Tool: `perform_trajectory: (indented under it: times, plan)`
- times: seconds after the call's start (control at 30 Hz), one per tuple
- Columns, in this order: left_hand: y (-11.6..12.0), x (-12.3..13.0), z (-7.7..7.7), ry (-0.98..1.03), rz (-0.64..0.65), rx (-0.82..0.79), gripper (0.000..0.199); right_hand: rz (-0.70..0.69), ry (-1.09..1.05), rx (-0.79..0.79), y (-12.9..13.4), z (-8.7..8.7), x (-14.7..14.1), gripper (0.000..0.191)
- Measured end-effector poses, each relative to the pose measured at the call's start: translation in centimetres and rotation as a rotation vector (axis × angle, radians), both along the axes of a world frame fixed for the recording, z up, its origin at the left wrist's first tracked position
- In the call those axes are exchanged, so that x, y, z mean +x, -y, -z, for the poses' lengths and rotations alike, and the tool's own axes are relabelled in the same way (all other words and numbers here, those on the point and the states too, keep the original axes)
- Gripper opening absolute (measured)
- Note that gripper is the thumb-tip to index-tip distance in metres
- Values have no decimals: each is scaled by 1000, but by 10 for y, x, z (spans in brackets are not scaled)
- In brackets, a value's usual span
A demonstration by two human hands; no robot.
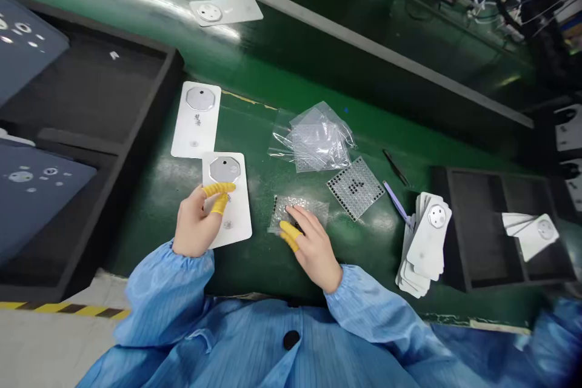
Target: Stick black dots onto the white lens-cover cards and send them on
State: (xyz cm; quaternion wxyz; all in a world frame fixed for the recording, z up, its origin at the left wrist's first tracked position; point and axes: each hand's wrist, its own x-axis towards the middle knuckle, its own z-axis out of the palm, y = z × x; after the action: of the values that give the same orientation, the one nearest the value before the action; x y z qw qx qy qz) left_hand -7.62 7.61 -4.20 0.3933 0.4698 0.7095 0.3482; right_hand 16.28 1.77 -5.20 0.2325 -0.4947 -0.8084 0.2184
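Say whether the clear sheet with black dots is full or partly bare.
Partly bare: the sheet has dots only near edges and centre.

The green surface carries a clear sheet dotted black. Left of this sheet lie plastic bags, a clear packet, two white plates and, farthest, a black tray; right of it, a thin dark tool, a purple tool, a stack of white plates and, farther, a second black tray.

white panel, yellow finger cots
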Motion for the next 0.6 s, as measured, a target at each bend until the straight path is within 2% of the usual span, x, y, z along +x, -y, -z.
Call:
perform_trajectory:
  times: [0.1, 0.2, 0.27, 0.43, 0.53, 0.6]
  plan:
    - [9, 17, -8, 41, 132, 48, 25, 67, -178, 30, 3, 14, 2, 55]
    - [16, 42, -15, 192, 280, -6, 25, 62, -263, 36, -2, 9, 10, 61]
    - [18, 57, -15, 264, 327, -66, 25, 20, -264, 45, -2, 2, 16, 63]
    - [21, 73, -8, 426, 265, -85, 18, -66, -302, -41, -5, -18, 25, 55]
    - [24, 72, -6, 421, 253, -72, 16, 29, -404, -102, -14, -29, 22, 42]
    - [22, 72, -3, 429, 283, -75, 16, 62, -402, -58, -22, -31, 21, 34]
